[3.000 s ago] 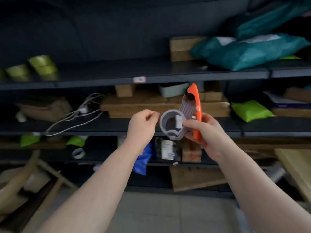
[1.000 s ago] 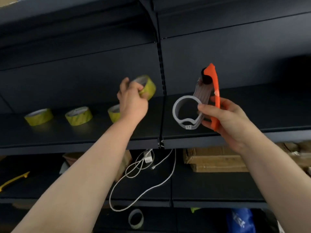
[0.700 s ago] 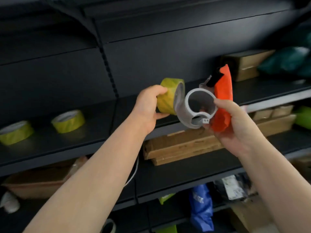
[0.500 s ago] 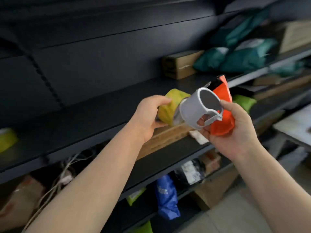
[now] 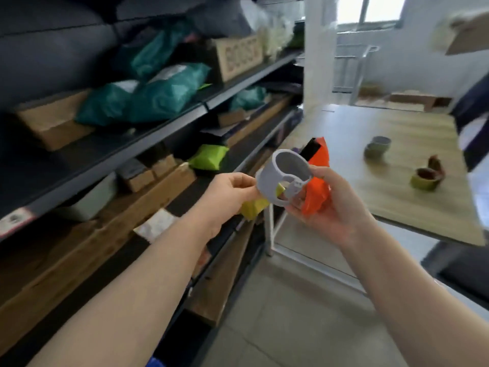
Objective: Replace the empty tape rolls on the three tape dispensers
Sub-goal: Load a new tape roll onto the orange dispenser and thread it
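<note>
Left hand (image 5: 230, 190): fingers curled round a yellow roll (image 5: 252, 209), held in the air partly behind the grey ring of the dispenser (image 5: 316, 186). Right hand (image 5: 336, 210): clamped on the orange dispenser body, ring uppermost. Both items are off the desk (image 5: 397, 200), beyond its left edge, beside the shelves (image 5: 148, 152). Other rolls (image 5: 424, 180), blurred, lie toward the desk's right edge.
</note>
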The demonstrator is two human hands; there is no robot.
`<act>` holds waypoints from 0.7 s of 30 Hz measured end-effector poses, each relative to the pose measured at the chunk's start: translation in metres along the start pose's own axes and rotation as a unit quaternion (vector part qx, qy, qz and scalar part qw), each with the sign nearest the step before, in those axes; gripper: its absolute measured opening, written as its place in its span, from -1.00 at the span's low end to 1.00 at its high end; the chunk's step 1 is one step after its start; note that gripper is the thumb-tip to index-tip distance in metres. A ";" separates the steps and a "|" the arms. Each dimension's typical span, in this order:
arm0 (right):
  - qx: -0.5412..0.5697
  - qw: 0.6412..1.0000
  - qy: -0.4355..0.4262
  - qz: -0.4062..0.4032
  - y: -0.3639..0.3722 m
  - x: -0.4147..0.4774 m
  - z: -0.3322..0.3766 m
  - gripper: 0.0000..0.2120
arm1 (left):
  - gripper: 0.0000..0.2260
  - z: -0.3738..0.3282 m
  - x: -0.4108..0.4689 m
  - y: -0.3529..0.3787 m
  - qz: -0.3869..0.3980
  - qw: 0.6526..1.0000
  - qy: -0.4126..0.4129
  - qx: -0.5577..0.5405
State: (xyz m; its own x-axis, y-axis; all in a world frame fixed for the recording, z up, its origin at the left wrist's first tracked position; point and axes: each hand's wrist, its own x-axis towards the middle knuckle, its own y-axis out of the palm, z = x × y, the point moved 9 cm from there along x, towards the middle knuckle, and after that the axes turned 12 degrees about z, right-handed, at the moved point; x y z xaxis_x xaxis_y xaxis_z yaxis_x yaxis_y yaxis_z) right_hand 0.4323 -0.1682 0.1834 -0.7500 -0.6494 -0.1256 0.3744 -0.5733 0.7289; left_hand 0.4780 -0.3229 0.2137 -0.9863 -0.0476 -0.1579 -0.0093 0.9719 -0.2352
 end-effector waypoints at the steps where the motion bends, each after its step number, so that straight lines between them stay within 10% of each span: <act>1: 0.005 1.000 -0.008 -0.015 -0.014 -0.002 0.009 -0.79 | -0.84 -0.004 0.013 0.013 0.027 1.000 0.005 0.007; 7: 0.050 0.992 -0.076 -0.086 -0.079 -0.004 0.059 -0.80 | -0.70 -0.011 0.088 0.077 0.178 0.983 0.003 0.045; 21: 0.051 0.940 -0.152 -0.300 -0.189 0.072 0.129 -0.67 | -0.90 -0.018 0.293 0.089 0.184 0.978 -0.059 -0.081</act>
State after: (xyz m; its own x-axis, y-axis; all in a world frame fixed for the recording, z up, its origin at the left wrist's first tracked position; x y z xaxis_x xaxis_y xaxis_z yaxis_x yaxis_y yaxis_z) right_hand 0.2374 -0.0419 0.1240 -0.9365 -0.0419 -0.3482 -0.2094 -0.7296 0.6510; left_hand 0.1854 -0.2459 0.1636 -0.9021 0.2942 -0.3156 0.3062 0.9519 0.0122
